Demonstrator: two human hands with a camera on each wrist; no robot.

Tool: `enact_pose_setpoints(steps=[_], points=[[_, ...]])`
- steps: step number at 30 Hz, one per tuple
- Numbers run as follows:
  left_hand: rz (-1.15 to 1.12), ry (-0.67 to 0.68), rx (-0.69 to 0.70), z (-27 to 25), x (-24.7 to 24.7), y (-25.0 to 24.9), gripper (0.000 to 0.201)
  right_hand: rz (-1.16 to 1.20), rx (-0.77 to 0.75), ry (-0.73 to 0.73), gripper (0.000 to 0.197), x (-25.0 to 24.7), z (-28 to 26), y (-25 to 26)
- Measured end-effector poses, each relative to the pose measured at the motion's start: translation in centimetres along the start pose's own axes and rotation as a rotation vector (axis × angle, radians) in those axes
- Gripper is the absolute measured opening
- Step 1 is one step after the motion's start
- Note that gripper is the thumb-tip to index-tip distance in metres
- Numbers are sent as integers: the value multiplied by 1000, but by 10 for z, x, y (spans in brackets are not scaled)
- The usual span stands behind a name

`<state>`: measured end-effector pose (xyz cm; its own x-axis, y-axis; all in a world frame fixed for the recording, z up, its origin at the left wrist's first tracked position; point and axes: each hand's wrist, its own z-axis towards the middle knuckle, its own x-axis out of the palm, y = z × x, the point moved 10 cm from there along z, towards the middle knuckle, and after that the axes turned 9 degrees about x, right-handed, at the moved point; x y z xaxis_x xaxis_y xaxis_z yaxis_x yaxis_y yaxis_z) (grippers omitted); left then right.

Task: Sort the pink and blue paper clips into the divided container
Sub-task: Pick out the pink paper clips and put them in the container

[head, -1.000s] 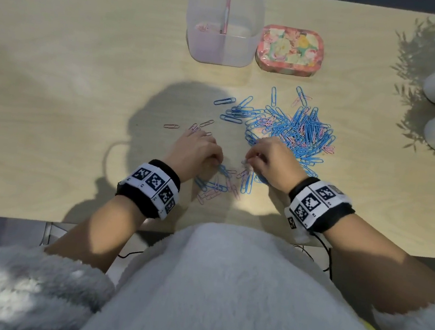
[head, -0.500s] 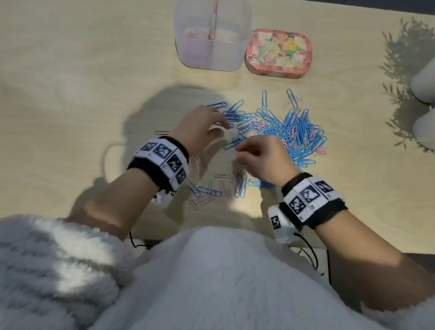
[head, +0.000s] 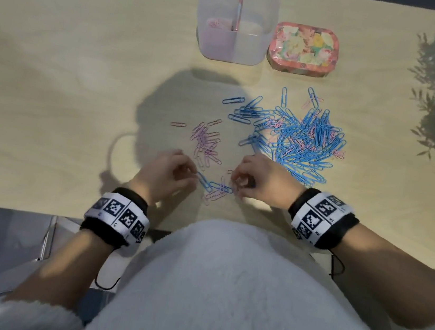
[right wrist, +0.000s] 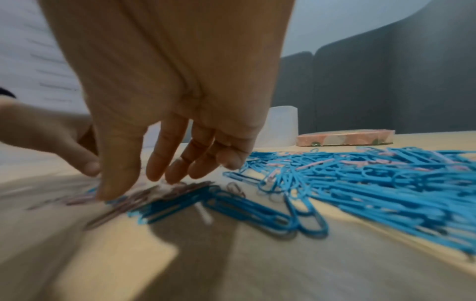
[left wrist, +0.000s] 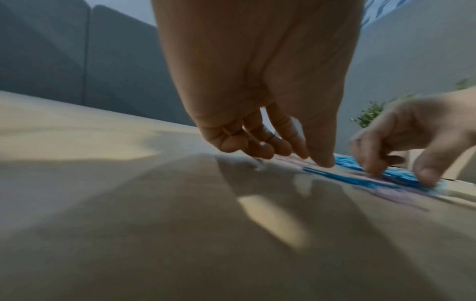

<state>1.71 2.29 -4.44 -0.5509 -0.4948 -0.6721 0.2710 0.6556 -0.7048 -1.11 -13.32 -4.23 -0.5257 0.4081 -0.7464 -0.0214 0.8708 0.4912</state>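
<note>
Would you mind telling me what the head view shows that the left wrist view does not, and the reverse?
Only the head view shows the divided container, the floral tin and a separate pink pile. Only the left wrist view shows the left hand's fingertips low at the table, though blurred. Both show the left hand, the right hand and blue clips.

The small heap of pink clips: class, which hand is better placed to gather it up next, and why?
Probably the left hand. The pink heap lies just beyond its fingers, while the right hand sits across the gap beside the big blue pile. Both hands rest fingertips down among the mixed clips.
</note>
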Motion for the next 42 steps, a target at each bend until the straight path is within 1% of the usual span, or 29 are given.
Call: enact_pose_setpoints(steps=[3, 6, 8, 12, 14, 16, 17, 19, 21, 23, 24, 26, 27, 28, 29, 30, 31, 32, 34, 35, 36, 38, 39, 40, 41, 42], points=[[34, 12, 71, 3, 12, -19, 23, -61, 3, -26, 18, -3, 9, 7], [78, 16, 68, 6, 12, -21, 16, -41, 61, -100, 15, -18, 24, 9], [83, 37, 59, 6, 11, -19, 15, -47, 57, -144, 15, -24, 27, 15], [128, 39, 47, 4, 7, -13, 16, -86, -7, -54, 17, -3, 15, 35], [165, 22, 41, 3, 5, -11, 16, -154, -15, -53, 20, 6, 13, 44], [212, -6, 18, 3, -2, -8, 15, -231, 32, -74, 19, 9, 18, 48], [235, -31, -5, 2, -8, -4, 15, -230, 76, -76, 17, 9, 23, 47], [279, -100, -69, 1, -27, 7, 15, -172, 149, -57, 15, 9, 31, 44], [334, -176, -133, -3, -46, 20, 17, -133, 169, -28, 16, 12, 36, 45], [373, -219, -199, -9, -60, 32, 18, -72, 168, -26, 15, 9, 40, 49], [379, -219, -225, -12, -63, 36, 18, -10, 164, -49, 13, 3, 41, 50], [388, -208, -254, -17, -65, 42, 18, 208, 168, -141, 6, -18, 37, 45], [404, -217, -246, -19, -66, 40, 19, 330, 178, -201, 4, -30, 35, 36], [428, -236, -220, -20, -66, 36, 19, 415, 195, -262, 6, -42, 32, 23], [449, -247, -172, -19, -64, 28, 19, 451, 225, -309, 8, -52, 27, 7], [451, -233, -112, -17, -58, 18, 19, 444, 262, -349, 6, -61, 23, -10], [432, -181, -52, -14, -46, 8, 18, 395, 299, -381, 3, -67, 18, -25], [404, -90, -8, -11, -29, -1, 19, 313, 322, -408, 2, -71, 13, -37], [364, 85, 30, -8, 5, -16, 24, 152, 289, -450, 12, -70, 5, -41], [353, 129, 33, -7, 16, -20, 27, 109, 232, -451, 19, -67, 1, -33], [345, 143, 33, -6, 22, -24, 30, 83, 167, -414, 26, -58, 0, -21], [347, 131, 45, -4, 29, -30, 32, 13, 93, -250, 43, -29, 1, -1], [349, 124, 49, -2, 30, -33, 32, -35, 99, -171, 49, -15, 3, 3], [336, 112, 50, 1, 30, -34, 31, -80, 110, -134, 51, -6, 5, 6], [308, 92, 47, 5, 28, -34, 31, -97, 111, -133, 45, -3, 9, 11], [278, 66, 40, 9, 25, -33, 30, -77, 100, -149, 36, -3, 14, 16]])
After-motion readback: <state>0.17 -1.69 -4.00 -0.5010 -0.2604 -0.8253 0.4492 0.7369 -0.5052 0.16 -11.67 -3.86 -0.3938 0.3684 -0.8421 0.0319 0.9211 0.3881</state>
